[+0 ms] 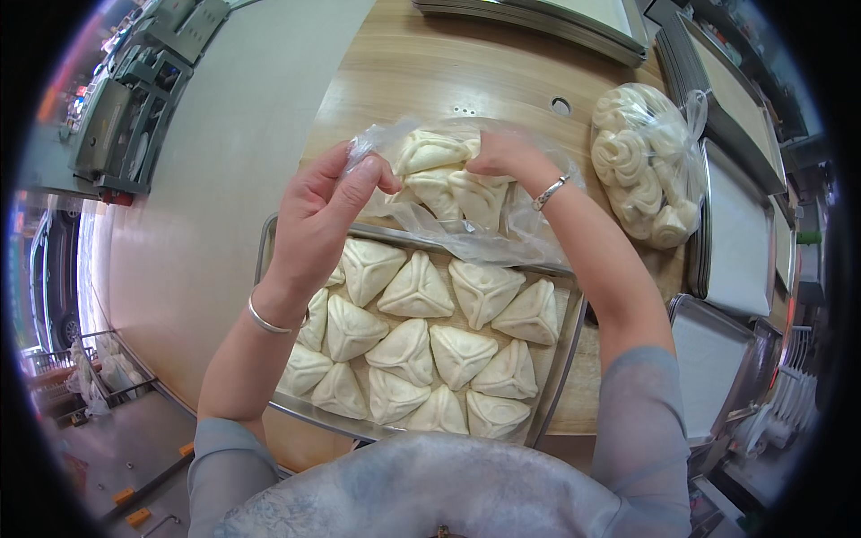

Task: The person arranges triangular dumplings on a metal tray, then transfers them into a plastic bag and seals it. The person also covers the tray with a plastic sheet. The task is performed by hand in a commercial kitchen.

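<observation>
My left hand [334, 202] pinches the gathered edge of a clear plastic bag [471, 250] between thumb and fingers. Inside the bag lie several triangular steamed buns [432, 151]. My right hand [501, 158] reaches into the bag at its right side, touching the buns; its fingertips are partly hidden, so its grip cannot be told. Below the bag, nearer my body, a metal tray [564, 366] holds rows of three-cornered buns [417, 289] on a liner. My left forearm passes over the tray's left side and covers part of it.
A tied plastic bag of swirled buns [642, 165] sits at the right. Stacked trays stand at the top [538, 17], and more lined trays [736, 228] are at the far right. Grey machines [128, 114] stand at the upper left. A round hole [559, 105] pierces the wooden tabletop.
</observation>
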Motion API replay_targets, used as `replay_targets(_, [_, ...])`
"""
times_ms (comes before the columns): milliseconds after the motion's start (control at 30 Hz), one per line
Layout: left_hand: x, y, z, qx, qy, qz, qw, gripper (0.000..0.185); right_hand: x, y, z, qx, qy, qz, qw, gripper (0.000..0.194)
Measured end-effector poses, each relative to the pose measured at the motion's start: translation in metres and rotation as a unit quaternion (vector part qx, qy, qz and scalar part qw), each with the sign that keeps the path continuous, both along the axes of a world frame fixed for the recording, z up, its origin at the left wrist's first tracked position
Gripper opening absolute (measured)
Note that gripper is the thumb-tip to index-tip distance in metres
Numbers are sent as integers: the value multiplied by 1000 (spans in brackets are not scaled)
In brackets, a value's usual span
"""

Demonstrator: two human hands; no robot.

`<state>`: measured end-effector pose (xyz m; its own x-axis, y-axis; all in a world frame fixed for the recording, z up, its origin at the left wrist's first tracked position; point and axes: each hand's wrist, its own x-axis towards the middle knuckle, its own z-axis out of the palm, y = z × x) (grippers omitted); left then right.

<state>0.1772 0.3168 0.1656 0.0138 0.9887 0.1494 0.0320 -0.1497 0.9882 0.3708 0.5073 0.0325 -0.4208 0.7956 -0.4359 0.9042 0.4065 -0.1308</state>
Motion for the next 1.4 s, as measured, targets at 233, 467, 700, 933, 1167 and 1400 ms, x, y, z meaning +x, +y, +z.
replay_targets(233, [0,0,2,-3,3,12,1000,24,8,5,-27,-170,319,-13,932,69])
replay_targets(467, [-3,9,0,14,7,-18,1000,23,-70,-17,-4,-70,150,-7,986,100])
replay_targets(700, [-9,11,-1,11,-1,-15,1000,23,-77,2,-15,-107,187,64,974,87])
replay_targets(933, [-14,12,-2,4,-3,1,1000,21,-69,27,-31,-252,264,52,929,76])
replay_targets(1167, [-23,15,7,34,-23,3,999,16,-15,-2,22,-96,186,86,974,74])
replay_targets(1400, [-22,10,26,42,1,-30,999,15,97,-65,99,-19,-23,227,973,37])
